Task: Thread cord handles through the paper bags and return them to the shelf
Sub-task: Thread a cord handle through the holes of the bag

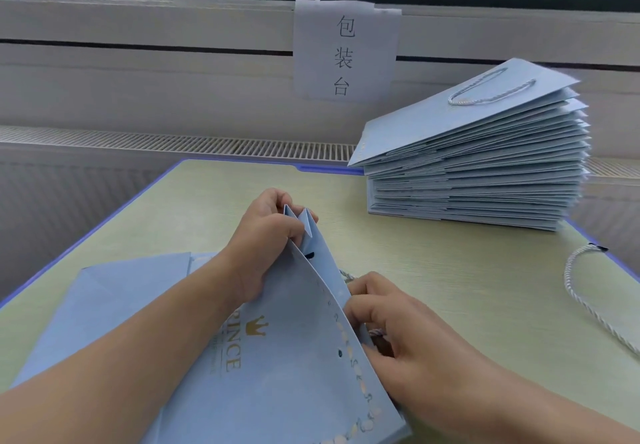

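- Fingers [277,208] of the left hand [270,235] are pinching the folded gusset at the top of the paper bag [294,357], while the right hand [391,325] is curling its fingers on the cord [375,332] at the bag's right edge.
- Table [450,287] is carrying everything; the bag is lying right in front, mouth held open.
- Stack of finished bags [467,166] is sitting well beyond the bag, to its right.
- Spare cord handle [581,291] is lying right of the bag.
- Looks like threading is underway; next I'm guessing the cord end needs feeding through the small hole [340,352].
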The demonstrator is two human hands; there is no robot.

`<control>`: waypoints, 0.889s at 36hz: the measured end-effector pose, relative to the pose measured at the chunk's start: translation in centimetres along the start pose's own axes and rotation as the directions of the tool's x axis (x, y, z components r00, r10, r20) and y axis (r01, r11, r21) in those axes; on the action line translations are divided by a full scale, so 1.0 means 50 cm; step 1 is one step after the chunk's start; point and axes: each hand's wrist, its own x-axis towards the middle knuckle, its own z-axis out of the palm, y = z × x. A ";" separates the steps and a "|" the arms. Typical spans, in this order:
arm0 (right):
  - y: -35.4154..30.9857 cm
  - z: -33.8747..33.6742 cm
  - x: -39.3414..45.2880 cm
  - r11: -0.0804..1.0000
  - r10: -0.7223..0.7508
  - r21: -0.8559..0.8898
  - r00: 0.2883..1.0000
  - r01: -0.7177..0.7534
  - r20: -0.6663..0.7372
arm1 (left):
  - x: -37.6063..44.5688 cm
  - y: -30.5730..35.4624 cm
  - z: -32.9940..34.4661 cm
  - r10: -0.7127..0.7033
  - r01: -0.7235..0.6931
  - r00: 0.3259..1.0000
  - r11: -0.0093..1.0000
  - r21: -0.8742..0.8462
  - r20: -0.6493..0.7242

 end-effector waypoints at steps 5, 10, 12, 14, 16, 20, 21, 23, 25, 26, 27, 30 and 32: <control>0.002 0.012 -0.007 0.995 -0.073 -0.082 0.980 0.059 -0.185 | 0.002 -0.002 -0.005 0.012 -0.012 1.000 1.000 0.013 -0.006; -0.002 0.007 -0.007 0.991 -0.120 -0.088 0.970 0.103 -0.212 | 0.005 -0.003 -0.007 -0.020 0.020 1.000 0.998 0.056 -0.012; -0.006 0.003 0.000 0.980 -0.064 0.172 0.978 0.099 -0.197 | 0.006 -0.004 -0.009 -0.031 0.032 0.999 0.997 0.076 -0.021; -0.005 -0.004 0.003 0.950 -0.060 0.295 0.985 0.106 -0.159 | 0.003 -0.003 -0.007 -0.022 0.023 1.000 0.992 0.125 -0.008; -0.005 -0.008 0.002 0.953 -0.128 0.255 0.980 0.164 -0.153 | 0.002 -0.001 -0.005 0.000 0.000 1.000 0.986 0.164 0.005; 0.000 -0.017 0.001 0.965 -0.258 0.004 0.947 0.264 -0.193 | 0.006 -0.003 -0.007 0.016 -0.018 1.000 0.981 0.193 0.012; -0.002 -0.025 0.002 0.969 -0.234 0.036 0.957 0.244 -0.173 | 0.008 -0.004 -0.008 0.010 -0.012 1.000 0.982 0.191 0.010; 0.002 -0.048 0.005 0.983 -0.150 0.092 0.983 0.159 -0.104 | 0.009 -0.006 -0.010 -0.004 0.003 1.000 0.983 0.181 0.008; 0.017 -0.081 0.006 0.994 -0.104 0.034 0.992 0.107 -0.069 | 0.008 -0.004 -0.011 -0.012 0.010 1.000 0.986 0.169 0.010; 0.025 -0.098 0.006 0.993 -0.118 -0.028 0.991 0.116 -0.066 | 0.007 -0.003 -0.011 -0.015 0.013 1.000 0.987 0.158 0.011; 0.030 -0.113 0.005 0.989 -0.131 -0.082 0.989 0.126 -0.063 | 0.006 -0.002 -0.011 -0.018 0.017 1.000 0.988 0.151 0.005; 0.044 -0.141 0.003 0.994 -0.082 -0.083 0.993 0.075 -0.080 | 0.000 0.003 -0.013 -0.012 0.012 1.000 0.985 0.170 -0.001; 0.050 -0.147 0.006 0.989 -0.072 -0.139 0.993 0.059 -0.089 | -0.004 0.002 -0.012 -0.007 0.007 1.000 0.984 0.179 -0.003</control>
